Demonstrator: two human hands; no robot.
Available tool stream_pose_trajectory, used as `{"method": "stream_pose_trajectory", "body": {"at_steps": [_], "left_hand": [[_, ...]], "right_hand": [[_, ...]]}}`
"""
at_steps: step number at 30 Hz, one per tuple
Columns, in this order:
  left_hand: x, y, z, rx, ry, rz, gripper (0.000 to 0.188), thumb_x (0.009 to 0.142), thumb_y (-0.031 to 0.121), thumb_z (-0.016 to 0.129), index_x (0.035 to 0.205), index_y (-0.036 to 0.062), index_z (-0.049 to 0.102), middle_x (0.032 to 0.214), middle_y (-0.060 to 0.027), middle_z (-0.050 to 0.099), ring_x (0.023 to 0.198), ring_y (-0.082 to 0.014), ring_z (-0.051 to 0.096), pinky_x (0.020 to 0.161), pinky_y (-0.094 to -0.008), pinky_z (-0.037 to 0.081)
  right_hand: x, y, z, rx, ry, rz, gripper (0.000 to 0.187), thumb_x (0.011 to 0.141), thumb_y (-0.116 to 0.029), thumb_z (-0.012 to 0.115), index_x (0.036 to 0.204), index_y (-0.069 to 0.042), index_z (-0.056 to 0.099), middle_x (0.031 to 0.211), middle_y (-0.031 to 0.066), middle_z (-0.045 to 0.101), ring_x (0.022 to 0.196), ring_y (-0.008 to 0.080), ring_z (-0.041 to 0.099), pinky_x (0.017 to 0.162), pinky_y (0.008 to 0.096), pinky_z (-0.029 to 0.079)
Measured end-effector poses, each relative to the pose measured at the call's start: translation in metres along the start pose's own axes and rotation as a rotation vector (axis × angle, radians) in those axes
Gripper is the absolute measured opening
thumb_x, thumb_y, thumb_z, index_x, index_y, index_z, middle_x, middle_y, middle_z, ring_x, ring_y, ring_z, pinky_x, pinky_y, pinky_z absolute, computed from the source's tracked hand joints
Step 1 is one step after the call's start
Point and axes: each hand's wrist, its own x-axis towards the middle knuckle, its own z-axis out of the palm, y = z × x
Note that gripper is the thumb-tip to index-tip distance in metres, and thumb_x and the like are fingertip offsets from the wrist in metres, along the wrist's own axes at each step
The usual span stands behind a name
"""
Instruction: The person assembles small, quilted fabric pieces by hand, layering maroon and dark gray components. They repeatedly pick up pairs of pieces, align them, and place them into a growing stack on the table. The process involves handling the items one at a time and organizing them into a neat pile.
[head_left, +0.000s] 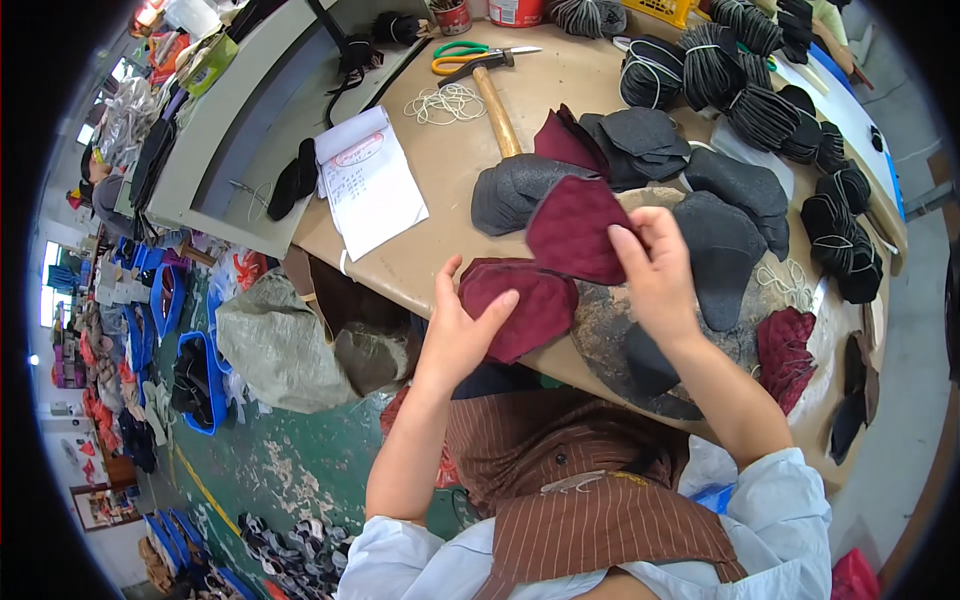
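Two maroon pieces: both quilted fabric cut-outs are sitting at the near edge of the workbench (430,250) — the lower maroon piece (535,310) is under the left hand, the upper maroon piece (580,230) is in the right.
Left hand (462,335): it is lying mostly open, fingers spread flat, thumb and fingertips pressing on the lower piece's left end rather than closing around it.
Right hand (655,275): it is pinching the upper piece at its right edge, fingers curled over the cloth.
Handling: both pieces are looking light, soft and floppy, not slippery and not fragile; an edge pinch seems best, since they are likely bending anywhere else.
Long axis: the lower piece is running left to right, dipping slightly toward the person; the upper piece is tilting up toward the grey felt pieces (520,185) — its pointed end is facing away.
Nearby: a hammer (495,105) is lying well beyond.
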Motion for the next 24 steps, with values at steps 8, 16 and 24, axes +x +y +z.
{"method": "stream_pose_trajectory", "body": {"at_steps": [8,16,24], "left_hand": [[0.065,0.024,-0.103,-0.466,0.219,0.026,0.045,0.088,0.019,0.065,0.124,-0.0046,0.05,0.113,-0.0161,0.062,0.099,-0.0228,0.064,0.086,-0.0359,0.053],[0.162,-0.039,-0.182,0.141,0.384,0.022,0.079,0.08,0.041,0.074,0.128,-0.0134,0.043,0.127,-0.0224,0.054,0.115,-0.0266,0.056,0.097,-0.0359,0.044],[0.134,-0.024,-0.143,0.637,0.767,0.377,0.069,0.087,0.037,0.067,0.13,-0.0122,0.042,0.13,-0.0271,0.048,0.123,-0.0331,0.046,0.104,-0.04,0.036]], "right_hand": [[-0.021,-0.005,-0.027,-0.018,-0.253,0.341,0.023,0.092,-0.008,0.06,0.111,-0.001,0.05,0.096,0.0077,0.065,0.087,0.0083,0.06,0.075,0.024,0.049],[0.005,0.013,0.01,-0.12,-0.302,0.257,0.026,0.088,-0.013,0.065,0.109,0.0,0.056,0.092,0.0135,0.068,0.086,0.017,0.066,0.074,0.0301,0.051],[-0.017,-0.003,-0.034,-0.195,-0.316,0.183,0.03,0.087,-0.014,0.065,0.112,-0.001,0.057,0.092,0.0161,0.068,0.085,0.0201,0.066,0.074,0.033,0.05]]}}
